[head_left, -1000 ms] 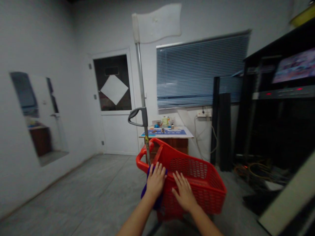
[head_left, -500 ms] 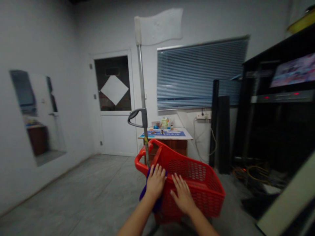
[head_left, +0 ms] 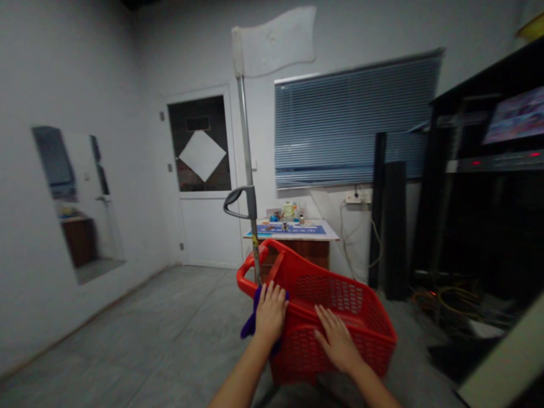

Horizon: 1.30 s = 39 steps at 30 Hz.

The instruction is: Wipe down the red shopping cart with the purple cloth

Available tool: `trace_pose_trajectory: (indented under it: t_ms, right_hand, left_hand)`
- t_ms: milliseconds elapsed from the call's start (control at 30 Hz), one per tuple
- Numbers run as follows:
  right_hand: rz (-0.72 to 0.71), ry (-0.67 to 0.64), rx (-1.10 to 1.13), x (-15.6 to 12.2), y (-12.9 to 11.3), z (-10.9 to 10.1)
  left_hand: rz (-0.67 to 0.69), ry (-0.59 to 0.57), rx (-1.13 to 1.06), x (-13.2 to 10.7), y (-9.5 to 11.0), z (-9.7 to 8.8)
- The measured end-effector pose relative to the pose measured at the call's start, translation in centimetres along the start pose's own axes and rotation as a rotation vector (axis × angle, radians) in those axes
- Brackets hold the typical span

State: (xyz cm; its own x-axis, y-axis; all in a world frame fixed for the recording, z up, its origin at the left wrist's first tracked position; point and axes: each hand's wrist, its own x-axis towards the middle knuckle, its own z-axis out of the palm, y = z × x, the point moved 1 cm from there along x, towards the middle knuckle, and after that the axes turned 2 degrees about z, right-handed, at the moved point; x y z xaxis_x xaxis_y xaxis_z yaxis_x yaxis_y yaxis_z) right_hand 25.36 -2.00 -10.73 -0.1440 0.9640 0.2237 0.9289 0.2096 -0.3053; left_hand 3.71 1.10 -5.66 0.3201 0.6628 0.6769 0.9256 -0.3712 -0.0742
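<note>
Left hand (head_left: 271, 317) lies with fingers extended over the purple cloth (head_left: 249, 325), at the near side of the red cart (head_left: 297, 345); whether it grips cannot be told. Right hand (head_left: 339, 344), fingers slightly spread, sits at the cart's near rim. A pole (head_left: 246, 133) rises at the left end; a table (head_left: 332, 231) stands behind.
</note>
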Motion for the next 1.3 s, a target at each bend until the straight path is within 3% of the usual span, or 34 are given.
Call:
trace_pose_trajectory:
  t_ms: [233,333,467,567,733,833,1000,1200,1300]
  right_hand:
    - [0.019,-0.012,-0.021,-0.2,-0.8,0.1]
    - [0.018,-0.009,-0.025,-0.2,-1.2,0.1]
    - [0.041,-0.009,-0.024,-0.4,-2.0,0.3]
    - [0.051,-0.006,-0.019,-0.4,-2.8,0.7]
    - [0.044,0.005,-0.004,-0.4,-3.5,1.3]
    - [0.054,-0.002,-0.005,-0.5,-3.7,1.4]
    - [0.058,0.015,-0.013,-0.5,-4.0,1.3]
    - [0.027,-0.041,0.02,-0.5,-3.7,0.7]
    - [0.043,0.003,-0.002,-1.1,-3.0,0.6]
  left_hand:
    - [0.09,-0.097,-0.011,-0.5,2.6,1.7]
    - [0.125,-0.135,-0.014,-0.4,1.9,1.5]
    - [0.006,-0.076,0.021,-0.4,0.6,0.7]
    - [-0.05,-0.06,0.028,-0.7,1.3,0.8]
    - [0.068,-0.13,0.007,-1.0,2.8,1.8]
    - [0.081,-0.138,0.033,-0.9,1.8,1.7]
    - [-0.021,-0.078,0.064,-1.0,-0.1,0.8]
    - [0.042,-0.106,0.014,-1.4,1.8,1.3]
    - [0.044,-0.122,-0.008,-1.4,2.0,1.3]
